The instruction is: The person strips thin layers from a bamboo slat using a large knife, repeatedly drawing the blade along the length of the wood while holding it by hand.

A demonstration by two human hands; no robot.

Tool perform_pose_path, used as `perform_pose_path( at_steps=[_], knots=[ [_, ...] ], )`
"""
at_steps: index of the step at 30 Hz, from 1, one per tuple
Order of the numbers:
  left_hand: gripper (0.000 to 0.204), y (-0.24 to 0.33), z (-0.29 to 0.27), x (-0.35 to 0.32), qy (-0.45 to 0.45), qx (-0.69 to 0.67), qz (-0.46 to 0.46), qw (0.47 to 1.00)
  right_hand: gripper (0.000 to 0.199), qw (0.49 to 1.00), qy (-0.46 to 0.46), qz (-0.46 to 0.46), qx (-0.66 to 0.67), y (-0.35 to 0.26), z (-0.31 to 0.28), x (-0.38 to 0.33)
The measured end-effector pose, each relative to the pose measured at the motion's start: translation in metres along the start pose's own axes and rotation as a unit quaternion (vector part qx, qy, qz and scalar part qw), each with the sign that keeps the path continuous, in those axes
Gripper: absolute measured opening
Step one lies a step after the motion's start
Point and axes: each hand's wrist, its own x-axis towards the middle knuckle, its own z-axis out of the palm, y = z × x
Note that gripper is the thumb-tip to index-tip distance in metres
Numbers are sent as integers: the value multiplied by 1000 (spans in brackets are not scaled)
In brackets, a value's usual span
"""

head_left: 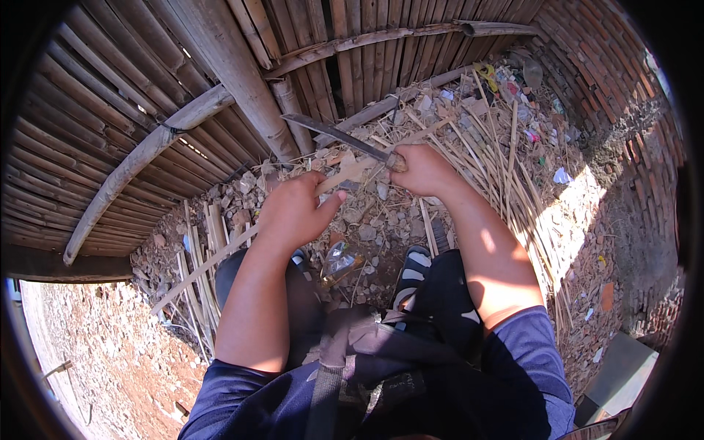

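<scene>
My left hand point(293, 209) grips a long, pale bamboo strip point(194, 275), its thumb pointing off to the right. The strip slants from low on the left, through the hand, up toward the far right. My right hand point(424, 170) is wrapped around the handle of a machete point(334, 133). Its dark blade points to the far left and lies close to the strip's far part; I cannot tell whether they touch. Split bamboo strips point(480, 158) lie in a loose pile to the right of my right hand.
More bamboo pieces point(198, 257) lie by my left knee. A crumpled clear plastic wrapper point(339, 260) sits between my sandalled feet. A slatted bamboo wall point(95, 139) with a thick post point(242, 81) stands ahead and left, a brick wall point(594, 66) at right. Rubble and litter cover the ground.
</scene>
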Motion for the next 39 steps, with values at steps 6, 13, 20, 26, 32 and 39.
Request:
perform_pose_path(
  at_steps=[6, 13, 20, 26, 32, 39],
  knots=[
    [52, -1, 0, 0, -24, 19, 11, 999, 48, 1000, -20, -15, -6, 2, 4, 1],
    [52, -2, 1, 0, -18, 27, 19, 999, 50, 1000, -21, -15, 7, 4, 7, 1],
    [53, -4, 2, 0, -17, 39, 26, 999, 52, 1000, -25, -18, 7, 7, 14, 4],
    [51, -7, 5, 0, -35, 53, 31, 998, 47, 997, -70, -9, -28, 8, 18, 7],
    [51, -4, 1, -3, -59, 51, 20, 997, 50, 996, -78, -16, -27, 7, 21, 6],
    [54, -2, -1, -3, -75, 54, 7, 996, 49, 997, -70, -20, -15, 8, 23, 6]
  ],
)
